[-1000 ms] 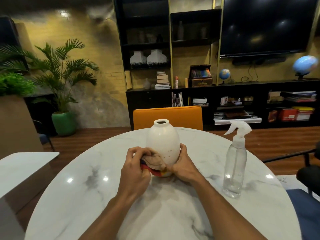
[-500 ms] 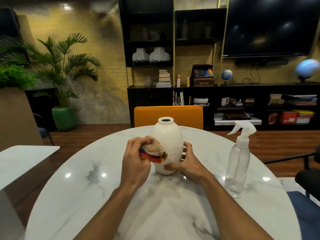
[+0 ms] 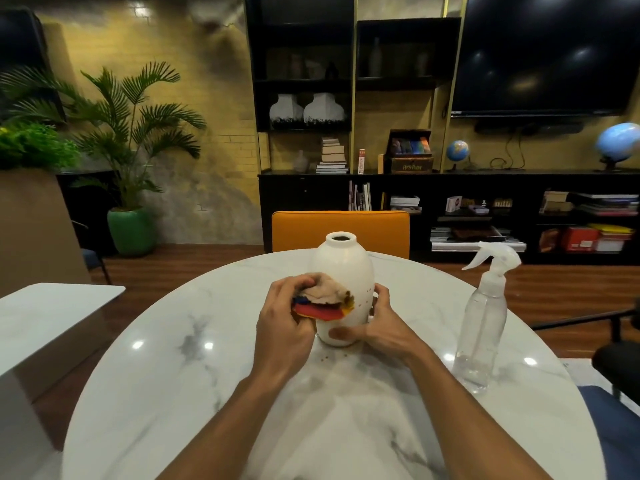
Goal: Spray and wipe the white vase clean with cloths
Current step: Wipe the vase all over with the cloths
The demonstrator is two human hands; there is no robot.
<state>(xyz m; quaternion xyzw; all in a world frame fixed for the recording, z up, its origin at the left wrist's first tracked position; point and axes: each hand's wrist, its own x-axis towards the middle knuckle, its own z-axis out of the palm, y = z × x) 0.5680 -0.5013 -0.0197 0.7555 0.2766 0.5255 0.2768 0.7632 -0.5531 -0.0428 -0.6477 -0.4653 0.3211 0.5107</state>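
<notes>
A white egg-shaped vase [image 3: 344, 268] stands upright in the middle of the round marble table [image 3: 173, 393]. My left hand [image 3: 282, 323] presses a bunched beige cloth with red, blue and yellow edges [image 3: 323, 301] against the vase's left front side. My right hand [image 3: 377, 325] grips the vase low on its right side, thumb across the front near the base. A clear spray bottle with a white trigger [image 3: 483, 317] stands to the right, untouched. A few small dark specks show on the vase's front.
An orange chair back [image 3: 341, 230] stands behind the table's far edge. A second white tabletop [image 3: 45, 313] lies to the left. A dark chair [image 3: 616, 355] and a blue seat [image 3: 616, 424] are at the right. Small crumbs lie on the table in front of the vase.
My left hand has carried the cloth from the vase's base up its left front side. The right hand stays low on the vase, and the view has tilted slightly.
</notes>
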